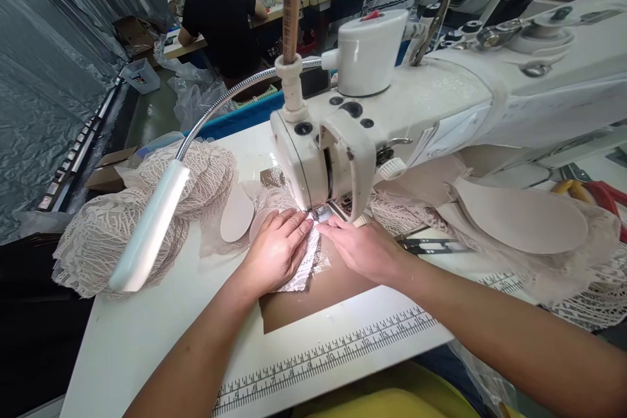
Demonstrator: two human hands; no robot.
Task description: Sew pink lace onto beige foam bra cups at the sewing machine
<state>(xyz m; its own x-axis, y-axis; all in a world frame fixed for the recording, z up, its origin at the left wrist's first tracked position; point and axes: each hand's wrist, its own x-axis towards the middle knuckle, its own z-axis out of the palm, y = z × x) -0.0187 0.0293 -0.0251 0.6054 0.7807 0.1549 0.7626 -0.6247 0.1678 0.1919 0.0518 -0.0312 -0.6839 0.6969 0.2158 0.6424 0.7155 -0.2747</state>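
Under the needle area of a white sewing machine [343, 163] lies a pale pink lace piece [306, 268]. My left hand [279, 245] rests flat on it, fingers stretched toward the presser foot [321, 212]. My right hand [365, 248] is on the other side of the foot, its thumb and forefinger pinched at the lace edge. The right fingers are partly hidden behind the machine head. Just left of my left hand lie smooth beige bra cups [238, 212] on sheer fabric. Thread snips [434, 246] lie beside my right wrist.
Stacked lace pieces [196, 173] and a lamp [151, 228] on a bendable neck stand at left. More lace and a large beige cup [524, 215] lie at right. A printed ruler [353, 346] runs along the table's front. Two people sit at machines behind.
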